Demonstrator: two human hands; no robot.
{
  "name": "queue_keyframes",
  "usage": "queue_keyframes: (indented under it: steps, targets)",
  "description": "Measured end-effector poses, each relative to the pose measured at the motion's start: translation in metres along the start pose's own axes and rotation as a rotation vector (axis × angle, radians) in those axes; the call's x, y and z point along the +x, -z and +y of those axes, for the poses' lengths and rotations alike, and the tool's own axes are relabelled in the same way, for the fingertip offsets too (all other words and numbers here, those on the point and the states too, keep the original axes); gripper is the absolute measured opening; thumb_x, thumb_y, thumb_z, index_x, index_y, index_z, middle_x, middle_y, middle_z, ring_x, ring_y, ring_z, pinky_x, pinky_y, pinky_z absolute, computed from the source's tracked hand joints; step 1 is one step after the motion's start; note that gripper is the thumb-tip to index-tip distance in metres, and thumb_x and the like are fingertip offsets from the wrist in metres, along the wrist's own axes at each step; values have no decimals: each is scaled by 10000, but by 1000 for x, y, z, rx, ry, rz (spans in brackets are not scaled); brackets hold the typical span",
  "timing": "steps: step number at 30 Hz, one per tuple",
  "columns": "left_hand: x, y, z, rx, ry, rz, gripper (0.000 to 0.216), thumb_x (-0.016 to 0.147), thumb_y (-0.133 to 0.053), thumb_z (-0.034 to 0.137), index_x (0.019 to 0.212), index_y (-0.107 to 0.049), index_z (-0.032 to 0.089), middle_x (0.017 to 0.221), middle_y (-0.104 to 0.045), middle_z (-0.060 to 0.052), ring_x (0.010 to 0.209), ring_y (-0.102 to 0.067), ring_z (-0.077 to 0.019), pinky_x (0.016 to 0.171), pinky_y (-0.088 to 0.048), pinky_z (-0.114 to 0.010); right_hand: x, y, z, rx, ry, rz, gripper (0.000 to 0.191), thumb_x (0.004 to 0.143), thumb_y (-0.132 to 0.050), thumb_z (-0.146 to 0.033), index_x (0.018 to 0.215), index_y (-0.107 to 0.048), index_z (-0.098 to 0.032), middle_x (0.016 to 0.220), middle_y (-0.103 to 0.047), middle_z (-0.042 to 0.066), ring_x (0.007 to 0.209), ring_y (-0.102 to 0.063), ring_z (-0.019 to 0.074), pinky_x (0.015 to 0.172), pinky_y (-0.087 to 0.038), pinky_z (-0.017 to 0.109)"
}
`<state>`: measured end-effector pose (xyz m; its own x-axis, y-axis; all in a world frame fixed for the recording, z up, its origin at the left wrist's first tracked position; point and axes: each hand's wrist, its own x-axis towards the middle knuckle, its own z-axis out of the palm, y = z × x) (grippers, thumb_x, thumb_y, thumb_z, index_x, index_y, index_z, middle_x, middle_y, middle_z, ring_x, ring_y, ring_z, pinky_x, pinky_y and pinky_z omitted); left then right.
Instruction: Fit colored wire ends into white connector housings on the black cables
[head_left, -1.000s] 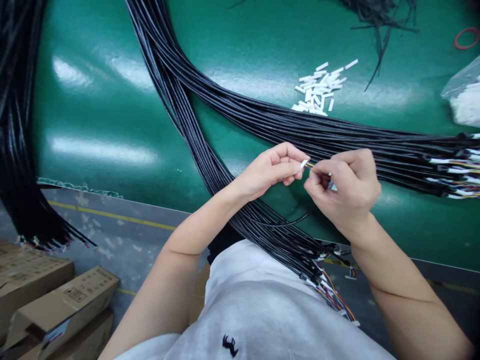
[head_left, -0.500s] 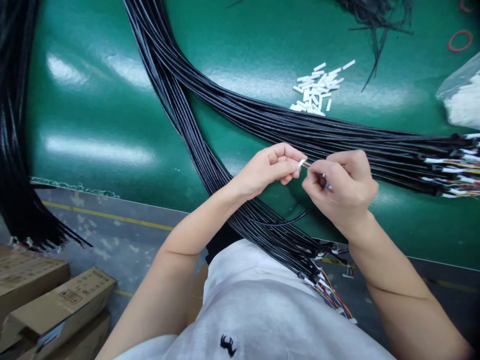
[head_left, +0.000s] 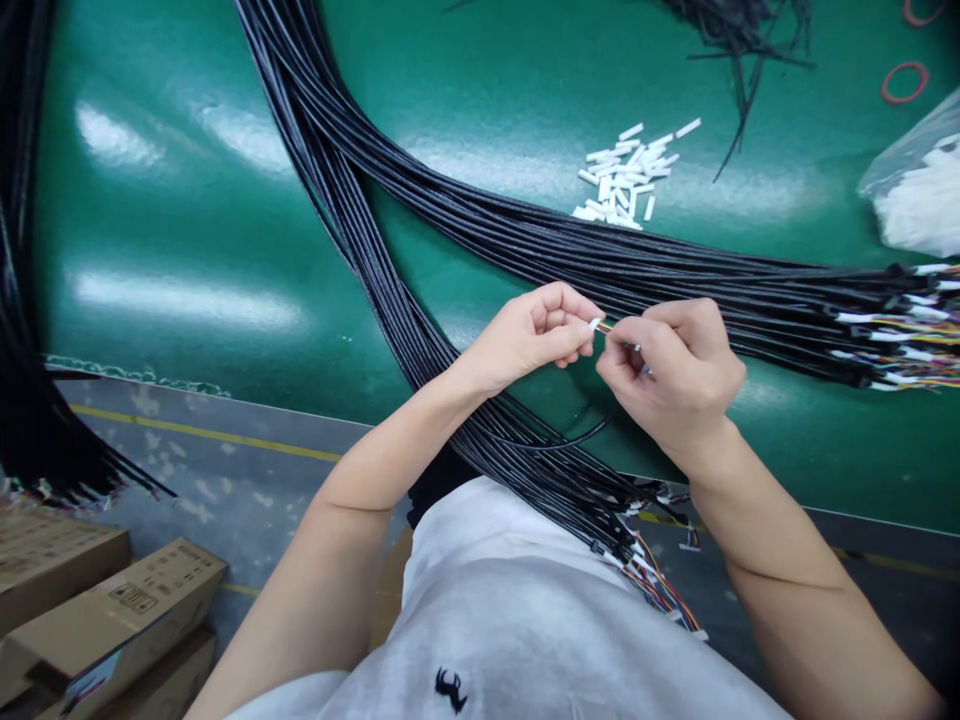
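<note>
My left hand (head_left: pixel 541 338) is closed, with thumb and index finger pinching a small white piece (head_left: pixel 595 324); I cannot tell whether it is a connector or a short sleeve. Thin coloured wires (head_left: pixel 605 328) run from it into my right hand (head_left: pixel 675 375), whose fingers are curled and pinched round them. A little white shows between the right fingers, mostly hidden. One bundle of black cables (head_left: pixel 420 340) passes under my left forearm to coloured wire ends (head_left: pixel 652 580) by my shirt. Behind my hands, another black cable bundle (head_left: pixel 540 235) stretches to the right.
Short white tubes (head_left: pixel 622 180) lie piled on the green table (head_left: pixel 187 220). At the right are a clear bag (head_left: pixel 919 190) of white pieces and a red ring (head_left: pixel 904 83). Black strips (head_left: pixel 742 40) lie at the back. Cardboard boxes (head_left: pixel 127 610) stand on the floor at the left.
The whole view has shifted slightly, so everything sits a little further left. Both hands keep nearly the same pose, still pinching the white piece and the wires.
</note>
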<state>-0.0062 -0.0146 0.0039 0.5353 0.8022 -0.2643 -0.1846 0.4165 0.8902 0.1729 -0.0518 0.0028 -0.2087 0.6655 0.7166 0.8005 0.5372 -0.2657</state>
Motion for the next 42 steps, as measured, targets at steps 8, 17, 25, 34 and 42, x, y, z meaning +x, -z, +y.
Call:
queue_keyframes:
  steps: [8, 17, 25, 34, 42]
  targets:
    - [-1, 1, 1, -47, 74, -28, 359, 778, -867, 358, 923, -621, 141, 719, -696, 18, 614, -600, -35, 571, -467, -146, -1, 2, -1, -71, -66, -77, 132, 864, -591, -129, 846, -658, -240, 776, -663, 7, 581, -585, 110, 474, -406, 233]
    - [1, -1, 6, -202, 208, -18, 336, 732, -863, 325, 889, -625, 147, 708, -668, 33, 572, -546, -18, 554, -439, -146, -2, 4, 1, 4, -22, -54, 150, 873, -608, -115, 884, -691, -240, 812, -681, 14, 621, -606, 111, 493, -400, 233]
    - [1, -2, 4, -124, 133, 17, 330, 761, -846, 346, 894, -618, 147, 708, -668, 33, 578, -547, -22, 556, -436, -151, -4, 1, 1, -78, -24, -102, 130, 867, -605, -148, 840, -695, -238, 783, -690, 19, 580, -582, 110, 479, -372, 242]
    - [-1, 1, -2, 10, 44, -9, 340, 819, -819, 388, 964, -612, 160, 737, -690, 15, 645, -614, -49, 588, -455, -169, -1, 3, 0, -36, -59, -113, 134, 886, -586, -145, 831, -668, -236, 782, -675, 11, 566, -577, 109, 487, -423, 236]
    - [-1, 1, -1, 30, 22, -3, 251, 848, -776, 313, 958, -613, 156, 730, -691, 17, 649, -616, -46, 585, -452, -162, -3, 1, 0, -55, -64, -128, 123, 861, -605, -138, 837, -668, -241, 808, -708, 15, 599, -600, 116, 490, -357, 251]
